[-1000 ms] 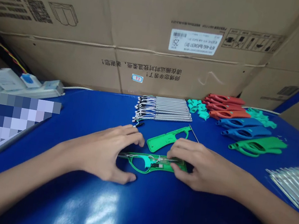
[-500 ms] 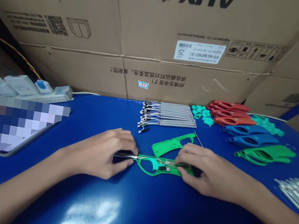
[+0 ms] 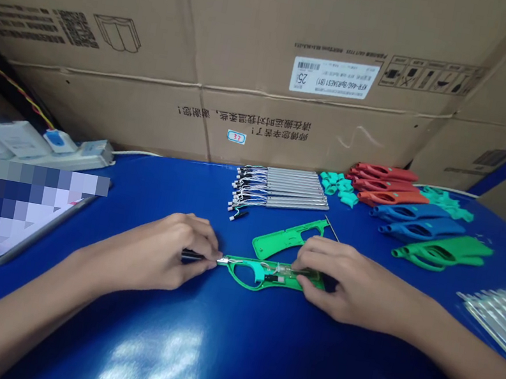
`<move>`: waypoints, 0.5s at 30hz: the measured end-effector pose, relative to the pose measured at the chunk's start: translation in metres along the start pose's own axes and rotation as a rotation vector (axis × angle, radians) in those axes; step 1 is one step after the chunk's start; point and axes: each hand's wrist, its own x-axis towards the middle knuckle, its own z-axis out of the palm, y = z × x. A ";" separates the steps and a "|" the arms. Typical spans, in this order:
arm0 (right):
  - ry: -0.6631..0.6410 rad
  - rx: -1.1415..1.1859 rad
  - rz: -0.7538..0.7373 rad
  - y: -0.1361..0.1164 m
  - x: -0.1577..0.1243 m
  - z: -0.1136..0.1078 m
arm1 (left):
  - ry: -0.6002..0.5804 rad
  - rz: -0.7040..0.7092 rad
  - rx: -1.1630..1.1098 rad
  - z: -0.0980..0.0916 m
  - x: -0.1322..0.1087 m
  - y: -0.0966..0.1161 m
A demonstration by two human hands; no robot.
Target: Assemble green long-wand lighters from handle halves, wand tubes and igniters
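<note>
A pixelated patch is masking the flat device at eight o'clock. At twelve o'clock, the top edge is cutting off the cardboard carton's print. The left hand is hiding most of the slim rod. The right hand is covering part of the green plastic shell, whose wiring is too small to trace.

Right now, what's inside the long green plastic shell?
The green plastic shell holds thin wires and a small black part; the right hand hides its far end.
</note>
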 end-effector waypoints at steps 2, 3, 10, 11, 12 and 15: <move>-0.002 -0.025 0.008 -0.002 0.000 0.000 | 0.008 -0.026 -0.024 0.001 0.001 -0.001; -0.008 -0.037 0.007 -0.003 -0.001 -0.002 | 0.011 -0.041 -0.033 0.002 0.002 -0.001; 0.083 -0.162 0.042 0.012 0.015 -0.038 | -0.003 -0.122 -0.010 0.001 0.004 0.001; 0.064 -0.212 0.061 0.016 0.020 -0.041 | 0.000 -0.127 -0.004 0.001 0.004 0.002; 0.013 -0.257 0.077 0.020 0.026 -0.043 | 0.004 -0.129 0.003 0.001 0.004 0.002; -0.210 -0.327 0.076 0.027 0.042 -0.039 | 0.007 -0.119 0.025 0.001 0.005 0.004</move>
